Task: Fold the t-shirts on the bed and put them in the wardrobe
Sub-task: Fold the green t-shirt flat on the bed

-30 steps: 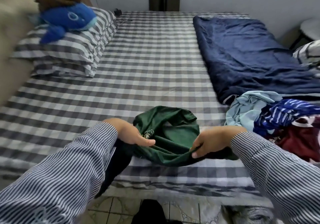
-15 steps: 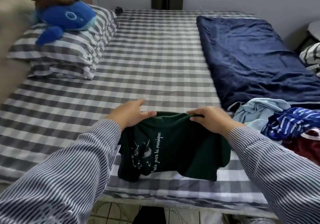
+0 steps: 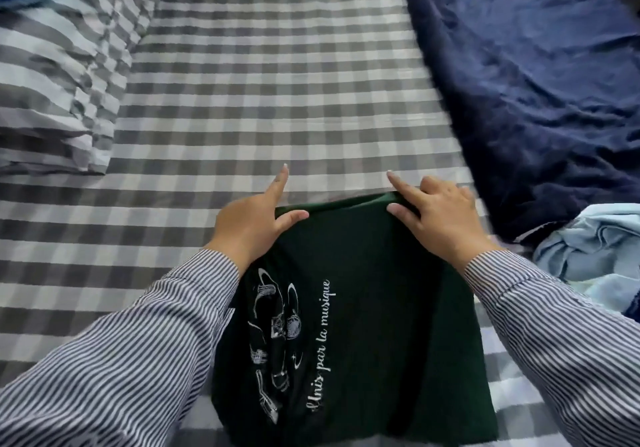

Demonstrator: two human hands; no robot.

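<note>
Left hand (image 3: 254, 219) pinches the far edge of the green t-shirt (image 3: 349, 325), which is laid out on the bed's (image 3: 277, 83) near side; right hand (image 3: 438, 218) pinches that edge too. Looks like spreading before folding, so next up is probably smoothing it flat.

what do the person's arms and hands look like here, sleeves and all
Both arms wear long shirt sleeves with fine navy and white stripes, ending in buttonless-looking cuffs at the wrists. The left sleeve and right sleeve match. The left hand and right hand are bare: no gloves, rings or watch show. The fingernails look fairly long and pale.
</note>
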